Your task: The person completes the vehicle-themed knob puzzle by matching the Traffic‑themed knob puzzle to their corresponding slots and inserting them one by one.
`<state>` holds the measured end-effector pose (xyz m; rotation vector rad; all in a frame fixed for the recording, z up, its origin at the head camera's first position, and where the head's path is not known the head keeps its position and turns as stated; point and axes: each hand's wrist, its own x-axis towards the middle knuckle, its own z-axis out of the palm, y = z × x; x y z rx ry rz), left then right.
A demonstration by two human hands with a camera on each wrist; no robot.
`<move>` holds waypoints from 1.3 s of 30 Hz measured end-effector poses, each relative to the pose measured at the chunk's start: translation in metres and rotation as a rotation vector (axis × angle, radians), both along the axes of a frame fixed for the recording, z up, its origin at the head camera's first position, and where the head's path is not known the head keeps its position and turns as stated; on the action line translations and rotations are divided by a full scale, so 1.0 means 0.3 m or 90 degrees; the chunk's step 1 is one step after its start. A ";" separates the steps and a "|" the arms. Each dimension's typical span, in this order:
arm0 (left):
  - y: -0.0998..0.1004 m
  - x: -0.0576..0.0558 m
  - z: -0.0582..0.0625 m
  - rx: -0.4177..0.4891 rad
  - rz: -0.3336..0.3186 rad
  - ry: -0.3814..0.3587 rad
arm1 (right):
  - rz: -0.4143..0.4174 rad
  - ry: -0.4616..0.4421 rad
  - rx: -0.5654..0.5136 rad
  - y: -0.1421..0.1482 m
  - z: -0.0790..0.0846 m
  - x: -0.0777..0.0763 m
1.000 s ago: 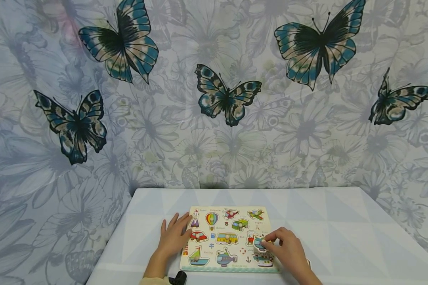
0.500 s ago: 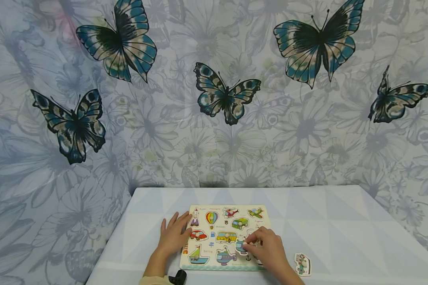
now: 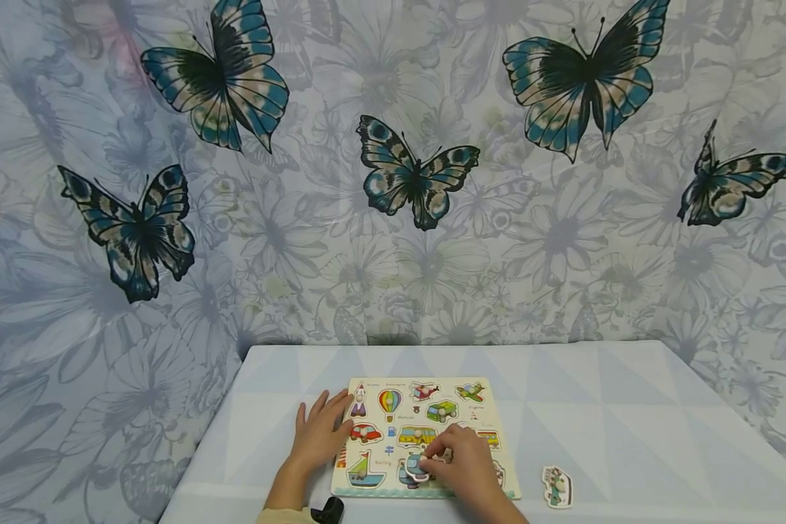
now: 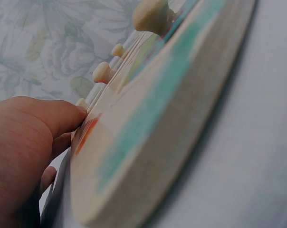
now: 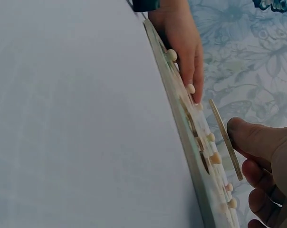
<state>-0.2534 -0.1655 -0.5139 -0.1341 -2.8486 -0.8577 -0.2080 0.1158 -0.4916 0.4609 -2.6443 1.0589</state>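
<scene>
A wooden knob puzzle board point(image 3: 435, 493) with vehicle pictures lies on the table. My right hand point(image 3: 461, 462) pinches a blue puzzle piece point(image 3: 416, 467) between thumb and fingertips, over the submarine picture near the board's front edge. Seen edge-on in the right wrist view, this thin wooden piece point(image 5: 225, 140) is raised off the board and tilted. My left hand point(image 3: 319, 429) rests at the board's left edge with its fingers extended. In the left wrist view its thumb point(image 4: 67, 116) touches the board's edge. The right hand covers part of the lower right pictures.
One loose puzzle piece point(image 3: 557, 487) lies on the table point(image 3: 629, 437) right of the board. Round knobs stick up from the seated pieces, such as the sailboat point(image 3: 364, 471). A black object point(image 3: 328, 511) sits by my left wrist. A butterfly-patterned cloth hangs behind.
My right hand has carried the blue piece leftward from the board's right side to the submarine picture. The loose piece on the right has come into full view. The left hand stays put.
</scene>
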 end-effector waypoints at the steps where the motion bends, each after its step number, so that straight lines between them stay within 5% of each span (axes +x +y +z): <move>1: 0.000 0.000 0.001 -0.001 0.000 0.000 | 0.000 0.000 0.003 -0.004 -0.003 0.000; 15: 0.000 0.006 0.000 0.002 0.000 -0.012 | 0.012 -0.057 0.007 -0.024 -0.039 0.005; 39: -0.014 -0.016 -0.013 0.004 -0.007 -0.004 | 0.007 -0.037 0.043 -0.048 -0.054 0.009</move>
